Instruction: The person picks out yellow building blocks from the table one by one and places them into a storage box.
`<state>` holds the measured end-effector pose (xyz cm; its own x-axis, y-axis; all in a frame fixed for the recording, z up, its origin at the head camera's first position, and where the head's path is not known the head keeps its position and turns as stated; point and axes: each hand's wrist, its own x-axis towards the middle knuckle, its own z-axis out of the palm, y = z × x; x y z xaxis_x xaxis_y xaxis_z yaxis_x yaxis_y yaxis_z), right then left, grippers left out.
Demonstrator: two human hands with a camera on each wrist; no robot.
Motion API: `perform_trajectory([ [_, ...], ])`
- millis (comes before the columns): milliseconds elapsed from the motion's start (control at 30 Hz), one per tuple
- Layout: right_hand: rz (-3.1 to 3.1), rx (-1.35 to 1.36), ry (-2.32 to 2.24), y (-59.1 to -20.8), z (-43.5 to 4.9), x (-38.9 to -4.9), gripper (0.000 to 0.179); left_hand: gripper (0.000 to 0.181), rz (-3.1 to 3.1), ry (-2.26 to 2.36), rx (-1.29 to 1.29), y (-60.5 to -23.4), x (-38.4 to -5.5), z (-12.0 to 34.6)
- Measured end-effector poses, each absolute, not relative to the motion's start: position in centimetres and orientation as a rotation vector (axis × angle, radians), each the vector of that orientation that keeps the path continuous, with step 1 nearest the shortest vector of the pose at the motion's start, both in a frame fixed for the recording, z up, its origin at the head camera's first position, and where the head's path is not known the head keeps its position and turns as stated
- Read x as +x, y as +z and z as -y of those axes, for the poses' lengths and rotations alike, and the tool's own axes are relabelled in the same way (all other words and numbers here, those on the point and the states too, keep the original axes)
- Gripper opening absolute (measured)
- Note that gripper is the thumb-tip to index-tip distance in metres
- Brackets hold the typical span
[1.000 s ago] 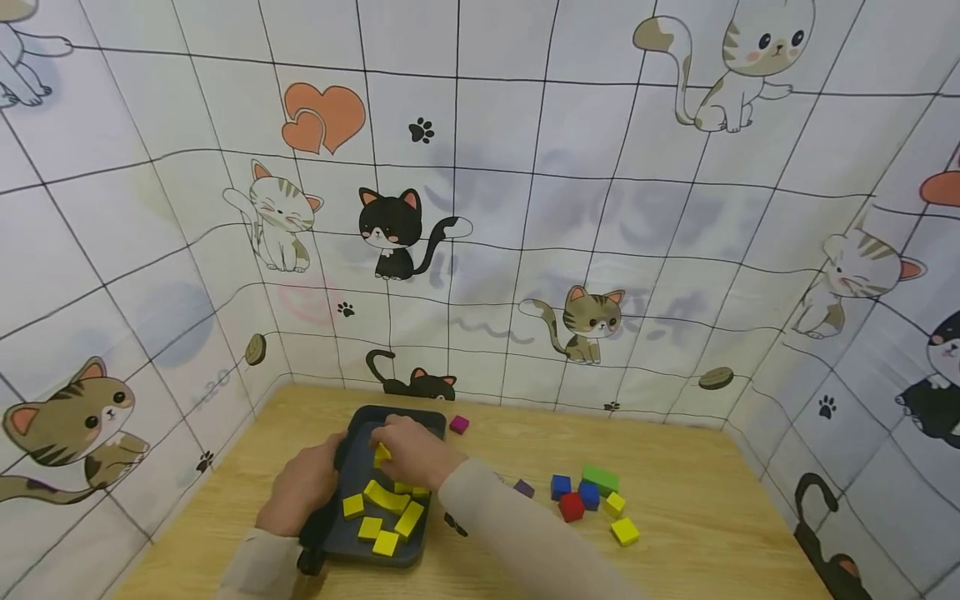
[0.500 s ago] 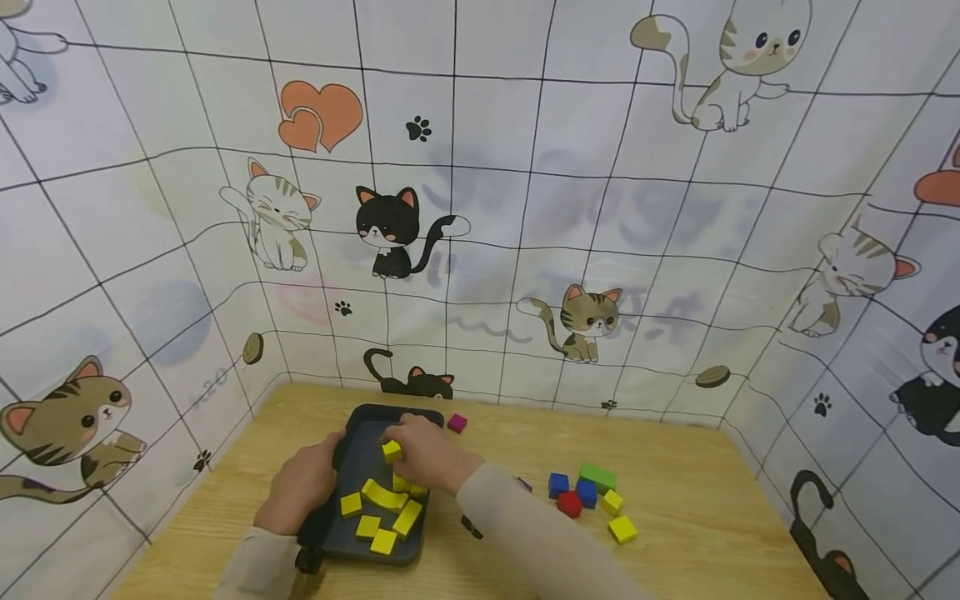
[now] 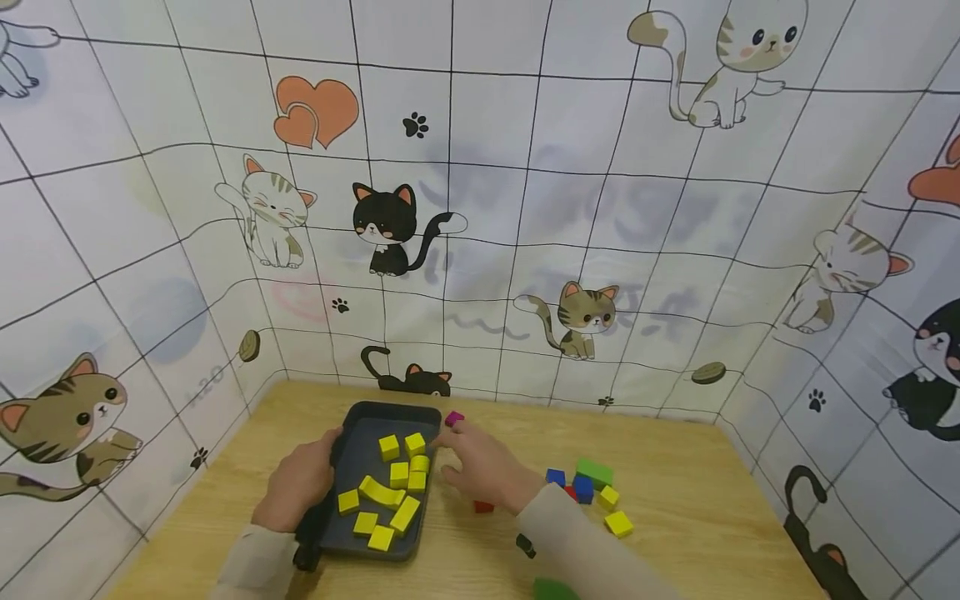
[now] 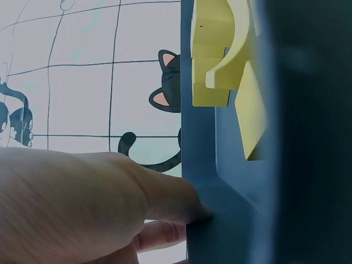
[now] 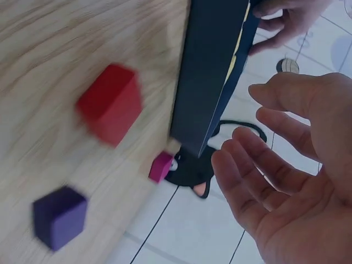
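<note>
A dark grey rectangular tray (image 3: 360,458) with several yellow blocks (image 3: 381,492) in it lies on the left of the table. My left hand (image 3: 300,483) grips its left rim; in the left wrist view the thumb (image 4: 170,198) presses on the rim with fingers behind it. Just off the tray's right side is my right hand (image 3: 487,468), holding nothing; the right wrist view shows its palm (image 5: 308,203) bare and the fingers loosely bent. A magenta cube (image 3: 454,417) lies beyond those fingertips. A red block (image 3: 483,507) shows partly under the right hand.
To the right on the wooden table (image 3: 690,517) are a green block (image 3: 595,472), blue cubes (image 3: 583,490) and yellow blocks (image 3: 619,523). Another green piece (image 3: 553,590) sits at the bottom edge. A purple cube (image 5: 59,217) shows in the right wrist view. Cat-patterned sheeting (image 3: 487,208) surrounds the table.
My right hand has let go of a yellow block, which now lies in the tray's upper part, and has moved right, out of the tray. My left hand keeps its grip.
</note>
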<state>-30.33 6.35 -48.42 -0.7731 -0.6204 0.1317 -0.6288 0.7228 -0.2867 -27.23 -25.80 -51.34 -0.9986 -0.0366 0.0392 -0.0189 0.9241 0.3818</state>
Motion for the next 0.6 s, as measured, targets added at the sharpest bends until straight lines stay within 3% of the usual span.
perform_trajectory([
  [600, 2.857, 0.745, 0.749, -49.8, -19.5, -27.2, 0.036, 0.063, 3.037, -0.607, 0.052, -51.4, -27.3, 25.6],
])
